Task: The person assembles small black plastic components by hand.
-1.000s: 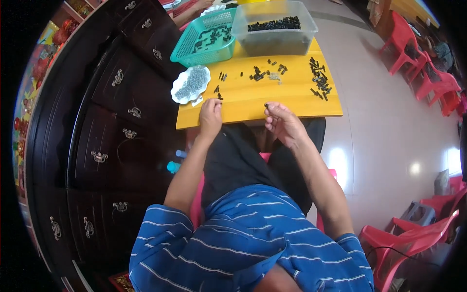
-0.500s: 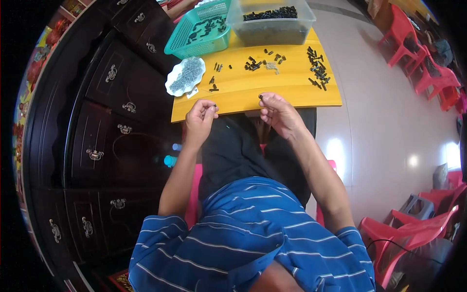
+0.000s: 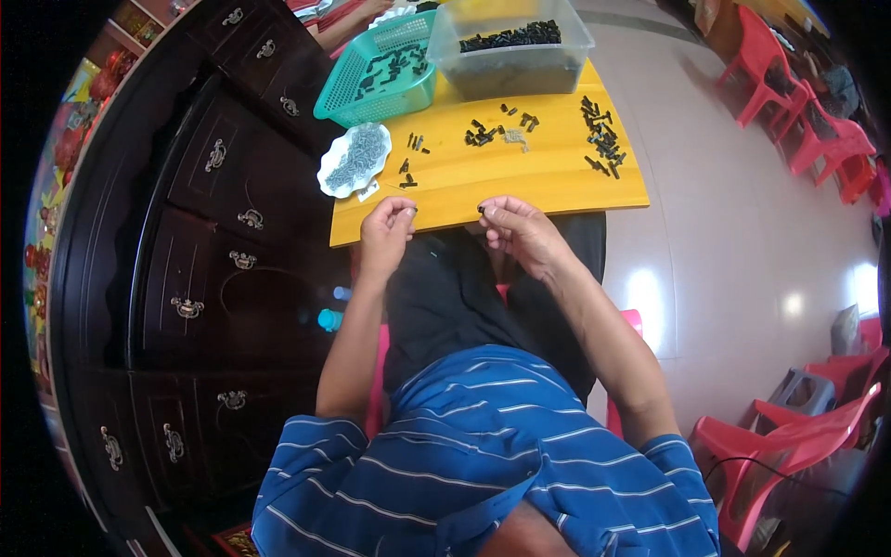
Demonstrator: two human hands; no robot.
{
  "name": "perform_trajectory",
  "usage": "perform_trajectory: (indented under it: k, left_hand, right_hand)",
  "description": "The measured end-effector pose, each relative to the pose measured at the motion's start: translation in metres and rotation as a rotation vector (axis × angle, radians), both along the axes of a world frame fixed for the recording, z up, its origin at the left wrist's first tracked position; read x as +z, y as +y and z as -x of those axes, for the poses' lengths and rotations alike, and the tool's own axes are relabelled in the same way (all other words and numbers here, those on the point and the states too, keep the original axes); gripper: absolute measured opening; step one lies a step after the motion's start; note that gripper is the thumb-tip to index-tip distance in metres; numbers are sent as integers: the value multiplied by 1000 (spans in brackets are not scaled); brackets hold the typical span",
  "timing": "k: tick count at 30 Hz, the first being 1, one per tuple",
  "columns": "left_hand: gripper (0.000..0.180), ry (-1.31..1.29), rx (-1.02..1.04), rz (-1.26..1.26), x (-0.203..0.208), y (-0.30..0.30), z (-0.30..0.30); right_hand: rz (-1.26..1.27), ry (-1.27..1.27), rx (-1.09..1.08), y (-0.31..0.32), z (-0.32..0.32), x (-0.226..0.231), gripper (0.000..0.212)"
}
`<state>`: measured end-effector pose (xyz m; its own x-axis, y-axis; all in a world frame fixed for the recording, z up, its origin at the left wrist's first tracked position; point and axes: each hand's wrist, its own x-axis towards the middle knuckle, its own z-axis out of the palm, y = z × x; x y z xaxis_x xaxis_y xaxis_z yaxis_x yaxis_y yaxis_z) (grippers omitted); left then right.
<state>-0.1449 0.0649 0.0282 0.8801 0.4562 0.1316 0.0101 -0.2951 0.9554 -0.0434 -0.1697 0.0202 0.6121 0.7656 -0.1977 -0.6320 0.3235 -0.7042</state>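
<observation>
Near the front edge of the yellow table [image 3: 436, 201], my left hand [image 3: 385, 232] pinches a small black piece [image 3: 414, 211] between thumb and fingertips. Across from it, my right hand [image 3: 520, 230] grips another small black part [image 3: 482, 210] at its fingertips. The two hands are apart. Just beyond my left hand lie a few loose black parts [image 3: 407, 181]. A white scalloped dish [image 3: 327, 172] full of small silvery metal pieces stands at the table's left edge. Mid-table is a cluster of black parts [image 3: 481, 136] beside a little heap of small pale pieces [image 3: 515, 137].
At the back stand a green basket [image 3: 339, 93] and a clear plastic bin [image 3: 506, 79], both holding black parts. More black parts [image 3: 603, 139] lie along the right side. A dark drawer cabinet [image 3: 223, 232] flanks the left; red plastic chairs [image 3: 766, 60] stand at right.
My right hand has moved left and nearer to me with its black part, closer to my left hand. The left hand keeps its pinch. The whole view has shifted slightly.
</observation>
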Motion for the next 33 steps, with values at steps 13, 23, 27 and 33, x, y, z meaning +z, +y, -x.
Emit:
perform_trajectory:
  k: [13,23,27,33]
  left_hand:
    - [12,-72,32,144,22,-7,11]
    - [13,-81,-118,151,36,-51,18]
    - [13,-99,-161,122,37,-56,17]
    - [12,-75,-186,69,38,-61,15]
  right_hand:
    - [23,-59,32,2,3,2,13]
    - [12,-184,102,7,12,-3,14]
    - [-11,-199,124,8,12,-3,14]
    - [-32,-203,129,6,11,-4,15]
